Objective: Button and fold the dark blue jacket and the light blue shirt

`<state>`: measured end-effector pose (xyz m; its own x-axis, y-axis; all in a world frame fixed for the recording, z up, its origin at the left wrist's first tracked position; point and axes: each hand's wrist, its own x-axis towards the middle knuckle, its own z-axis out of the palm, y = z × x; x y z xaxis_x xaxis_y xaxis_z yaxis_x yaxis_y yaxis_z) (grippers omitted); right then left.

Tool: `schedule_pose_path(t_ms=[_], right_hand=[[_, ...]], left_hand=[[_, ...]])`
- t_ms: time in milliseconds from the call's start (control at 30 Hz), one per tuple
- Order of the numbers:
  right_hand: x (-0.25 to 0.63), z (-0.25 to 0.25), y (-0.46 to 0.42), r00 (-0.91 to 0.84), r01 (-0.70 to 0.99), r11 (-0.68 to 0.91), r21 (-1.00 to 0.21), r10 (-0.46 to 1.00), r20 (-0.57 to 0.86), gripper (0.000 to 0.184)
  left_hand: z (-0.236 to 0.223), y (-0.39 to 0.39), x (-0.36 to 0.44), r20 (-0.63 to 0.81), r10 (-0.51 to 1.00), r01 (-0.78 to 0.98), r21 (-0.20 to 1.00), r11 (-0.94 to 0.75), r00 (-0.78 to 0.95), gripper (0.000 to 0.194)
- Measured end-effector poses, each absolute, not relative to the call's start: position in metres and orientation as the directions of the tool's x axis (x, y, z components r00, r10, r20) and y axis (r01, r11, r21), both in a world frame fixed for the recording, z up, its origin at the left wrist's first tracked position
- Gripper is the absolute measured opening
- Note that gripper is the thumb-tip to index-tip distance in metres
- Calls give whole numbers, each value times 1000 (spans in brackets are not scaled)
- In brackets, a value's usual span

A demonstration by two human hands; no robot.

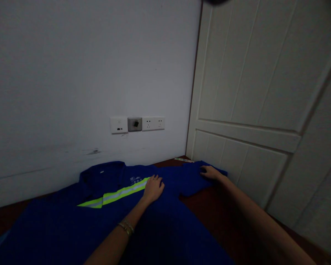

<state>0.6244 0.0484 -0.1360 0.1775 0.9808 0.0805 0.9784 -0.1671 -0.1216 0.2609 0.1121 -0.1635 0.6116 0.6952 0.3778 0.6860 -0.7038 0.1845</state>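
A blue work shirt (pixel 165 213) with a collar and a yellow-green reflective stripe (pixel 121 194) across its chest lies spread out, front up. On the right end of that stripe rests my left hand (pixel 153 187), palm down with its fingers laid on the cloth; bracelets (pixel 127 227) circle the wrist. My right hand (pixel 209 172) lies on the short sleeve (pixel 193 178) at the far right, thumb and fingers apart against the fabric. Small pale print (pixel 135 180) shows on the chest above the stripe. The shirt's lower part runs out of view and is dark.
The shirt lies on a dark reddish surface (pixel 206 209) against a white wall (pixel 93 73) with sockets (pixel 153 123) and a grey switch plate (pixel 134 124). A pale panelled door (pixel 245 73) stands close on the right. A thin printed strip (pixel 183 160) lies in the corner.
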Motion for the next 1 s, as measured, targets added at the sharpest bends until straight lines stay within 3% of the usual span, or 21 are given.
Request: schedule_pose_path(t_ms=[200, 467, 800, 900, 1000], right_hand=[[626, -140, 42, 115, 987, -100, -128, 987, 111, 43], [627, -130, 48, 253, 940, -193, -281, 947, 197, 37], [629, -27, 46, 388, 825, -241, -512, 899, 203, 31], [620, 17, 37, 462, 734, -259, -628, 868, 182, 30], [602, 62, 28, 555, 611, -227, -758, 806, 206, 27]], left_hand=[[-163, 113, 260, 385, 693, 676, 204, -708, 610, 40], [-163, 111, 260, 388, 698, 676, 219, -704, 602, 40], [-161, 109, 258, 385, 696, 663, 238, -710, 607, 39], [-161, 112, 258, 380, 719, 646, 322, -692, 581, 38], [-156, 120, 256, 336, 790, 558, 569, -604, 512, 38]])
